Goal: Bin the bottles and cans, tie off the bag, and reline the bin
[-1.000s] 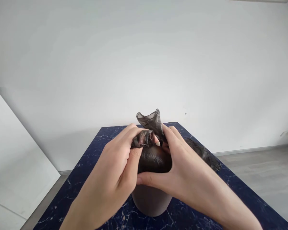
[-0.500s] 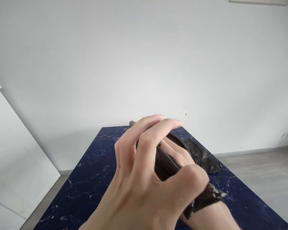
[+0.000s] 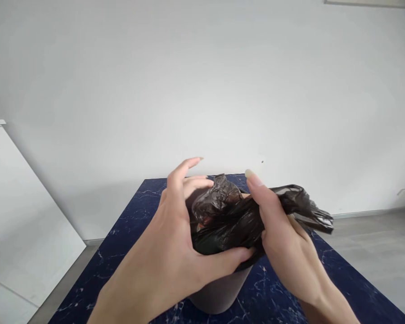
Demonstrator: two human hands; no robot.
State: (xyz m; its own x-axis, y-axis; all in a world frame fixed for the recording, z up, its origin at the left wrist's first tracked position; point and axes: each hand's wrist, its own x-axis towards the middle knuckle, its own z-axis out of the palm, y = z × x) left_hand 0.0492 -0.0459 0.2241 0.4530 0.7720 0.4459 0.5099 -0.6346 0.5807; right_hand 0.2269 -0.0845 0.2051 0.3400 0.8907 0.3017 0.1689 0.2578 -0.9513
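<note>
A black plastic bag is bunched over the top of a dark grey bin standing on the table. My right hand is closed around a twisted part of the bag, with its thumb raised along it and a loose end sticking out to the right. My left hand curves around the bag's left side, with its thumb pressed on the front and its fingers behind, the forefinger lifted. Something reddish shows faintly under the bag, too little to name. Most of the bin's rim is hidden.
The dark blue marbled table reaches to a pale wall. A white cabinet stands at the left. Grey floor shows beyond the table's right edge.
My right hand has come out from under my left and moved up and right, gripping the bag. My left hand has shifted left and turned. The bin's side now shows.
</note>
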